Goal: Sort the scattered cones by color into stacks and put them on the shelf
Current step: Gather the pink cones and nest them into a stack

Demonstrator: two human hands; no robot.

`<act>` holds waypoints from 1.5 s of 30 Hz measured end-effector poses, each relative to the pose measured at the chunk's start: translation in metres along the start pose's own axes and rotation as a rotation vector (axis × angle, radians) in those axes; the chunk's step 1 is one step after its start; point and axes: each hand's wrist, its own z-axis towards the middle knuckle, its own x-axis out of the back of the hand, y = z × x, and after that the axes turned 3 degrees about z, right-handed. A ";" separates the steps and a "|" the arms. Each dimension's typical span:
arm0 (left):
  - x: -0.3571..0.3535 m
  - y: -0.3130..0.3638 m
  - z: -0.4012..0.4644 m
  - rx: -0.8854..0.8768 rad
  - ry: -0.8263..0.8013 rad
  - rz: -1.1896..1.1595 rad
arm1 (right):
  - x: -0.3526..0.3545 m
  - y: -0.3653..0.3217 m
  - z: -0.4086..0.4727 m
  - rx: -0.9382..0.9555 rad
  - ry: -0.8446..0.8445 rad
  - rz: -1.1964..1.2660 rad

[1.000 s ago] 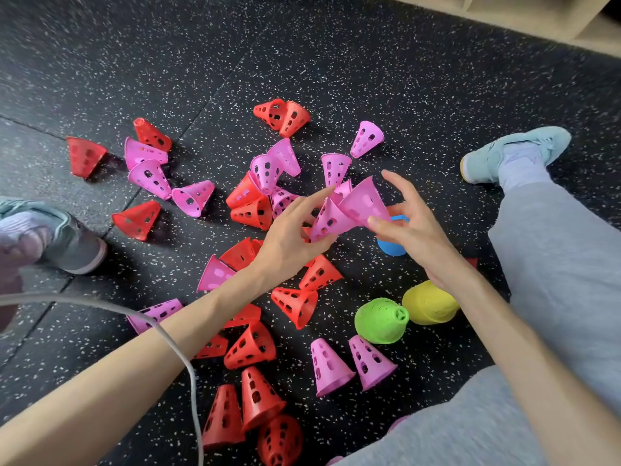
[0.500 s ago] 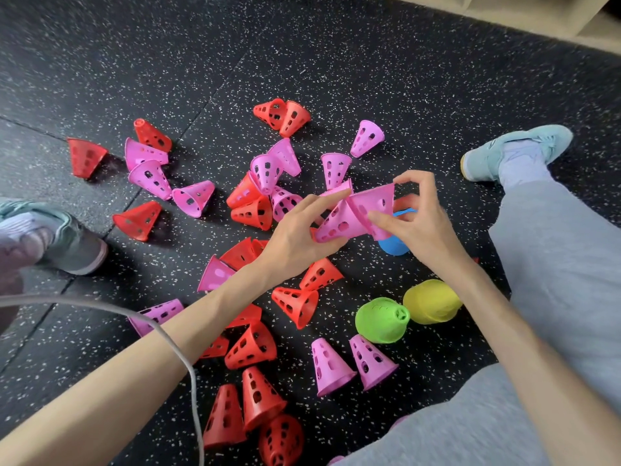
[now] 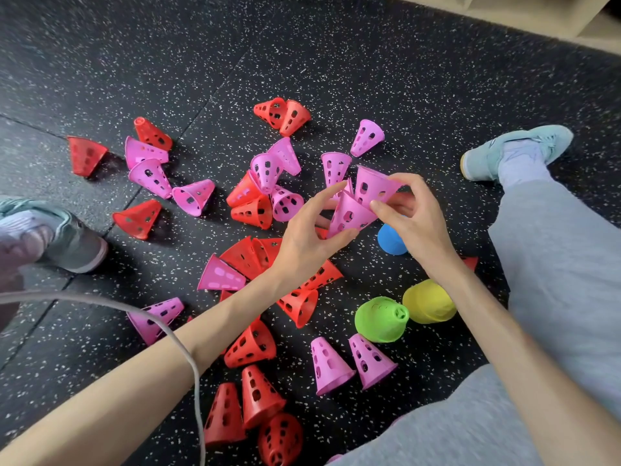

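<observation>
Several pink and red perforated cones lie scattered on the black speckled floor. My left hand (image 3: 307, 233) grips a pink cone (image 3: 347, 216) above the pile. My right hand (image 3: 415, 220) pinches a second pink cone (image 3: 373, 188), turned with its wide rim up and its tip touching the first one. Two pink cones (image 3: 327, 366) stand upright close to me. A green stack (image 3: 381, 319), a yellow stack (image 3: 428, 302) and a blue stack (image 3: 389, 238) rest on the floor beside my right forearm. The shelf's (image 3: 537, 15) pale wooden edge shows at the top right.
My left shoe (image 3: 64, 235) sits at the left edge and my right shoe (image 3: 517, 151) at the right. My grey trouser leg (image 3: 564, 264) fills the right side. A grey cable (image 3: 161, 334) curves over my left forearm.
My right hand has turned its pink cone from lying sideways to rim-up and raised it slightly. My left hand has kept its cone nearly in place.
</observation>
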 end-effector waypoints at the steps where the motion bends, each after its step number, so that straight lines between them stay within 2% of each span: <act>1: -0.001 0.001 0.000 0.011 0.009 -0.018 | 0.001 -0.001 0.000 0.001 -0.016 -0.011; 5: -0.001 0.001 0.000 0.056 0.052 -0.070 | 0.003 0.001 0.003 -0.015 -0.128 -0.151; 10: 0.002 -0.002 -0.001 0.058 0.029 -0.062 | -0.003 0.010 0.002 -0.053 -0.276 -0.247; 16: 0.012 0.000 -0.004 0.068 -0.087 -0.007 | -0.008 0.001 0.009 -0.025 -0.285 -0.342; 21: 0.024 -0.004 -0.036 0.048 -0.259 0.046 | -0.009 0.001 0.001 -0.010 -0.286 -0.379; 28: 0.034 -0.025 -0.100 -0.002 -0.557 0.246 | 0.004 0.001 -0.027 -0.016 -0.265 -0.427; 34: 0.015 -0.042 -0.121 -0.170 -0.818 0.385 | 0.012 0.004 -0.048 -0.036 -0.169 -0.472; 40: 0.009 -0.058 -0.127 -0.117 -0.948 0.478 | 0.012 0.006 -0.055 -0.074 -0.138 -0.458; 45: 0.006 -0.056 -0.128 -0.158 -1.007 0.518 | 0.013 0.007 -0.055 -0.103 -0.142 -0.451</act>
